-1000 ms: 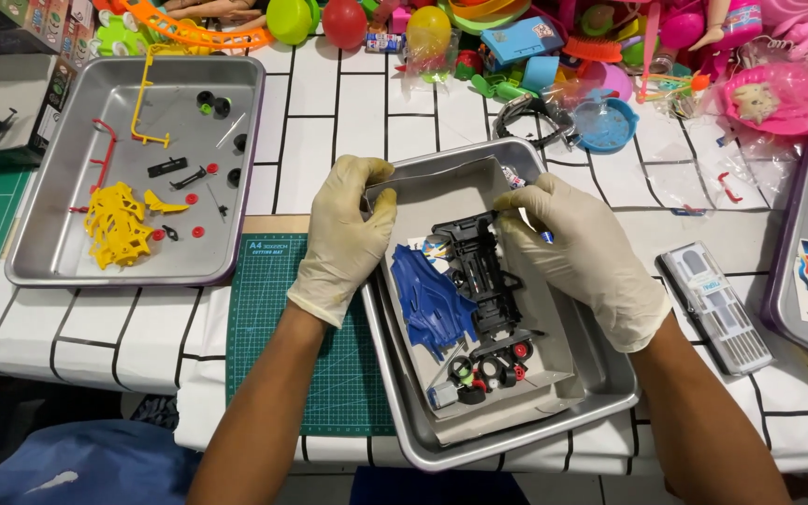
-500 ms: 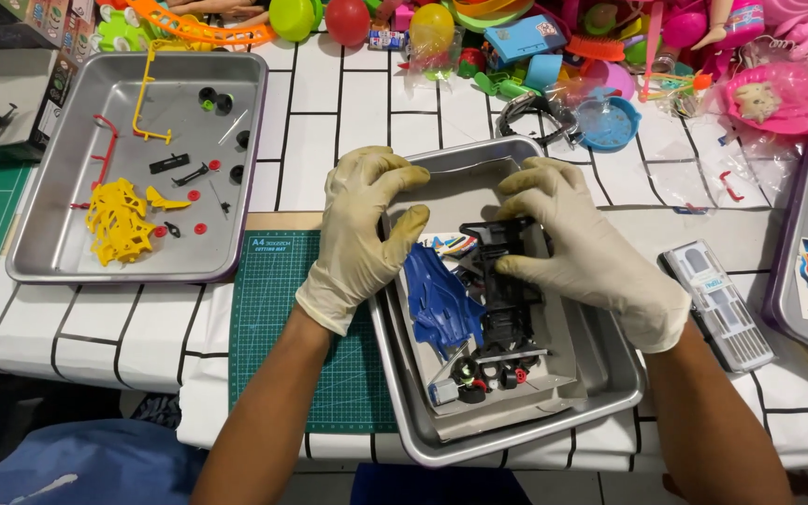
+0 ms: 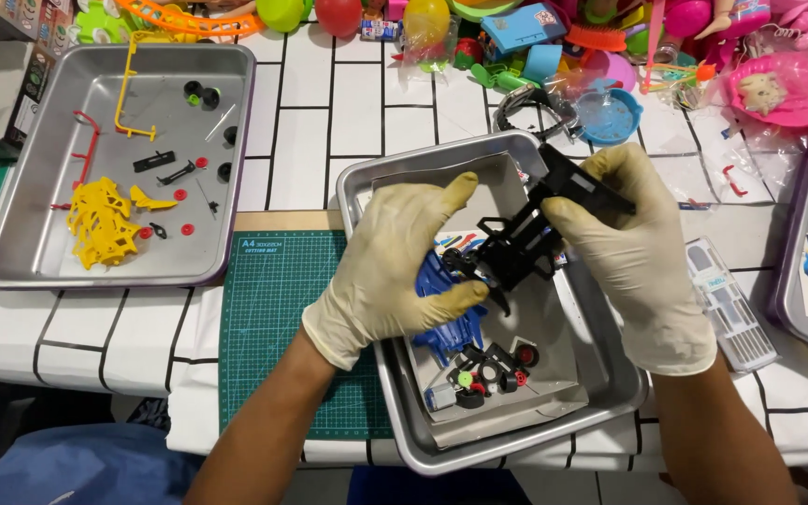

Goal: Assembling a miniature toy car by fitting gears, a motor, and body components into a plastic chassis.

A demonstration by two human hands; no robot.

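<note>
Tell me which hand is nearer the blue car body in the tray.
Left. The left hand lies right over the blue car body; the right hand is off to its right, gripping the black chassis.

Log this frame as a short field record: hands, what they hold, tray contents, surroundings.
left hand: gloved, gripping the black chassis
right hand: gloved, gripping the same chassis from the other side
centre tray: blue body shell, small wheels
left tray: yellow parts, loose black and red bits
under tray: green cutting mat
</note>
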